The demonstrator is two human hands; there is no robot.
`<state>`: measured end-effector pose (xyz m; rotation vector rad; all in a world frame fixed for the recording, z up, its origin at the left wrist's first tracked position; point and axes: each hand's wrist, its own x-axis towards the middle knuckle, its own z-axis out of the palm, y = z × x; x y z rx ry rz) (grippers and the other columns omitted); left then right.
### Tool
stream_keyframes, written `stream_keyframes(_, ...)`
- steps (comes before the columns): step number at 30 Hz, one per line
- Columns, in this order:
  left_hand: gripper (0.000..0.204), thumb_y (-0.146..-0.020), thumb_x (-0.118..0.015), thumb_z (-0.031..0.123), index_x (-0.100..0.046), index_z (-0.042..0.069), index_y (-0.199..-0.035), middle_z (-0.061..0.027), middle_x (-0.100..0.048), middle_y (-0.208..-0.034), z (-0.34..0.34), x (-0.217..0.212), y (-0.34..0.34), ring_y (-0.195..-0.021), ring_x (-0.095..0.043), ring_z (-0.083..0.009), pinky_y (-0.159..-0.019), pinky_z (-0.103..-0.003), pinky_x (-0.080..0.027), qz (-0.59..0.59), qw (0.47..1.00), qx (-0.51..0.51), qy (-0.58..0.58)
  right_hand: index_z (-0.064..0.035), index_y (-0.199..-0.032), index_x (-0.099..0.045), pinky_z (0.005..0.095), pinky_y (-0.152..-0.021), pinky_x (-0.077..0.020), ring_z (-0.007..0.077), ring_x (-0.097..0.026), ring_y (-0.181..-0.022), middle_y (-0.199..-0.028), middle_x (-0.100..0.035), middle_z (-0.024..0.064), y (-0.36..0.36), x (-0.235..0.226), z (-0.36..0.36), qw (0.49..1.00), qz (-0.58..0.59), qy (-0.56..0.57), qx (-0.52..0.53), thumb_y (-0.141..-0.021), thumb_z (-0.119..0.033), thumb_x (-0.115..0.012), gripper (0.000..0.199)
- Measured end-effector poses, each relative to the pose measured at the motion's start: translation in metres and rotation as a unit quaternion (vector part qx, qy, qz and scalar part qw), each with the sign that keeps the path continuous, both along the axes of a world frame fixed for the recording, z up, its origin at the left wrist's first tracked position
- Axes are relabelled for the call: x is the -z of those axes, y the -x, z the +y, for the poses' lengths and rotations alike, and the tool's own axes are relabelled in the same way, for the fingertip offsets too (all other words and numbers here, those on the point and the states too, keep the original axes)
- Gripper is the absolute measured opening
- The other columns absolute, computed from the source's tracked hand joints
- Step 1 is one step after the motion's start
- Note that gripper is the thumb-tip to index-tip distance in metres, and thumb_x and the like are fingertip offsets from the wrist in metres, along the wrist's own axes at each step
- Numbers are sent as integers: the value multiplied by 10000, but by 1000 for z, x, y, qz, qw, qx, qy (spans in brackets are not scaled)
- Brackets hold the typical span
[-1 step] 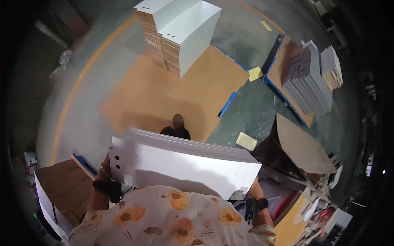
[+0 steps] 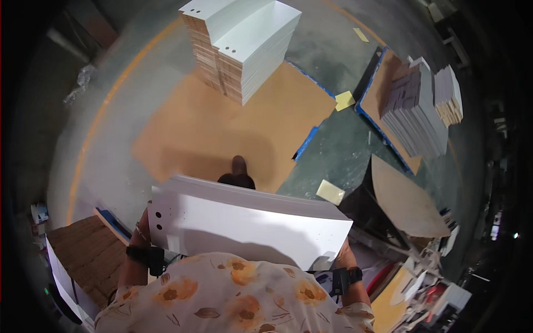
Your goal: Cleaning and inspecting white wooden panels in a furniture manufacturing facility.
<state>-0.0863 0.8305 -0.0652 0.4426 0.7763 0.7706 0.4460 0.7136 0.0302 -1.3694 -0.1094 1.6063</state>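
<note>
**Carrying a stack of white panels across the floor**

Head view: you hold a stack of white panels (image 2: 250, 225) level against your chest, above the orange floor board (image 2: 222, 127). Your left hand (image 2: 142, 226) grips the drilled end; your right hand (image 2: 345, 256) clasps the far end, fingers mostly hidden behind the boards. This looks like mid-carry. The tall pile of white panels (image 2: 244, 44) stands well ahead; setting down there would call for squaring the edges and keeping the load level.

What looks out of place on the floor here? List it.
Two yellow pads lie loose on the bare floor. A round-edged board leans off alone. The stacks look tidy.
</note>
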Motion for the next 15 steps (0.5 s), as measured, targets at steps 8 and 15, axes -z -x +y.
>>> stream_keyframes(8, 388, -904, -368, 246, -384, 34, -1229, -92, -514, -1146, 100, -37, -32, -1011, -518, -188, -830, -310, -453, -43, 992, -73, 98, -19, -1137, -485, 276, -735, -480, 182, -572, -857, -989, -574, 85, -36, -66, 207, 997, -36, 41, -62, -898, -288, -386, 373)
stream_keyframes(15, 385, -903, -369, 250, -391, 38, -1224, -90, -523, -1136, 212, -66, -107, -1002, -525, -189, -821, -311, -462, -72, 980, -137, 126, -19, -1137, -484, 277, -741, -478, 183, -570, -862, -991, -573, 85, -77, -96, 368, 991, -54, 21, -117, -899, -294, -384, 378)
